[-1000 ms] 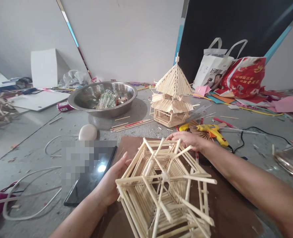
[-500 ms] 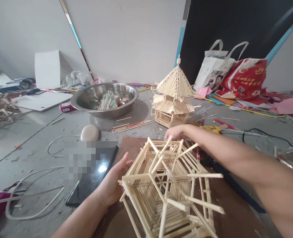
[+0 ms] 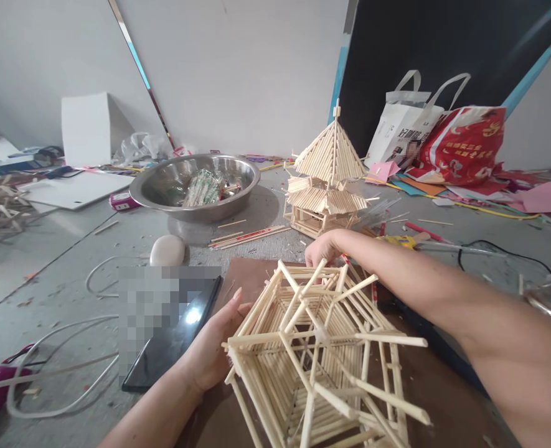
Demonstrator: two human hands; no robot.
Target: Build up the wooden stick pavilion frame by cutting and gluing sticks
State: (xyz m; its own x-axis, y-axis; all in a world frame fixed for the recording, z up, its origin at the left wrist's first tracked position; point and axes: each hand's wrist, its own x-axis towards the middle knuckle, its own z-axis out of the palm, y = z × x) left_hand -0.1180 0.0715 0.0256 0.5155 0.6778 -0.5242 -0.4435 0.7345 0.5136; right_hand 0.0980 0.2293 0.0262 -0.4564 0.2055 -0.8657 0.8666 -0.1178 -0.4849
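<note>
A hexagonal frame of wooden sticks (image 3: 317, 361) lies tilted on a brown board (image 3: 438, 404) in front of me. My left hand (image 3: 214, 348) presses flat against its left side, fingers stretched out. My right hand (image 3: 324, 247) reaches over the frame's far edge, fingers curled down behind the sticks; what they touch is hidden. Just beyond it stands a finished stick pagoda (image 3: 327, 180).
A steel bowl (image 3: 163, 186) with stick packets sits at the back left. A dark phone (image 3: 177, 339) lies left of the board, a white stone (image 3: 167, 250) behind it. A yellow glue gun (image 3: 399, 241), its cable, bags (image 3: 462, 146) and paper scraps fill the right.
My right hand has moved from the frame's far right edge forward and left, towards the pagoda's base. The frame has turned a little under my left hand.
</note>
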